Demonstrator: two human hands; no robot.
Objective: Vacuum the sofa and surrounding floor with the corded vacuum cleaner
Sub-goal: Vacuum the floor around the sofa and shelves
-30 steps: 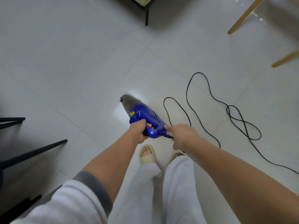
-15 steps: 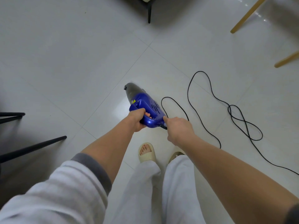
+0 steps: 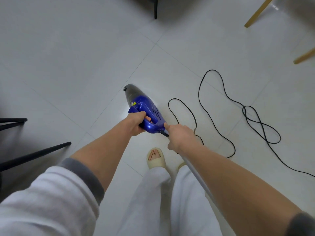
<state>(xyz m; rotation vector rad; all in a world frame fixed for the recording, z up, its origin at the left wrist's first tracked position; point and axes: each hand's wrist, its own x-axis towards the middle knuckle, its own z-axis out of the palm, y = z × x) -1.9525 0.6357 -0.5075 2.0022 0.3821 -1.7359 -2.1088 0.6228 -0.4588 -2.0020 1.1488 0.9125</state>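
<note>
Nearest the camera, two forearms extend forward over white trousers; the sleeves are white with grey cuffs. Below them, a foot in a cream slide sandal stands on the white tiled floor.

The left hand grips the rear handle of the vacuum cleaner, fingers curled fully round the blue handle loop. The right hand is positioned at the rear end of the unit, where the cord exits the body. Its fingers are curled, with the forefinger touching the blue housing; whether they pinch the cord itself cannot be determined, as the hand covers that point. A pale tube-like part runs along beneath the right forearm, its nature unclear.

The vacuum cleaner is a handheld type: blue motor body, grey translucent dust cup and nozzle. It is held in front of the person, nozzle pointing away and down toward the floor. Contact between nozzle and tile cannot be confirmed.

The black cord lies in loose loops on the floor to the right of the unit and runs off toward the right edge.

Black furniture legs enter from the left. Farther off, one black leg stands at top centre, and two wooden legs at top right.
</note>
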